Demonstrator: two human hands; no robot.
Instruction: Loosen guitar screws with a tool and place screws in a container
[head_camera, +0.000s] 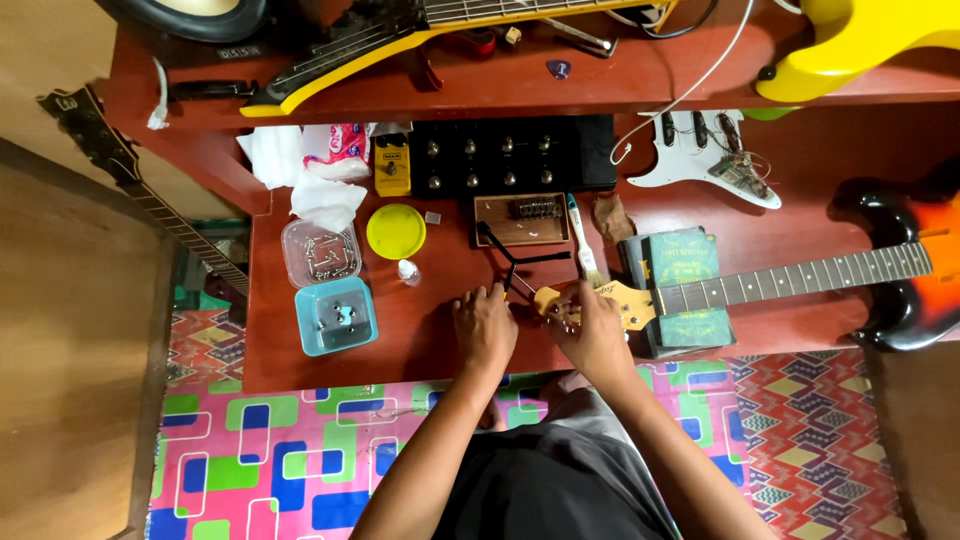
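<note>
Both hands at guitar headstock (585, 300). Right hand (597, 335) gripped it; left hand (485, 325) fingers curled beside it, pinch unclear.

Red wooden workbench (400, 340) with guitar parts

On it lie 2 plastic tubs (336, 316), a yellow lid (396, 231), a paintbrush (582, 240), a black pedalboard (510, 155) and a white pickguard (705, 157).

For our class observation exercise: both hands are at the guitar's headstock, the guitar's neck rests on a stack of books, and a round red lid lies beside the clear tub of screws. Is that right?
Not quite. In the head view the round lid beside the clear tub is yellow, not red. The rest holds: the left hand and right hand are at the headstock, and the neck rests on the books.
</note>
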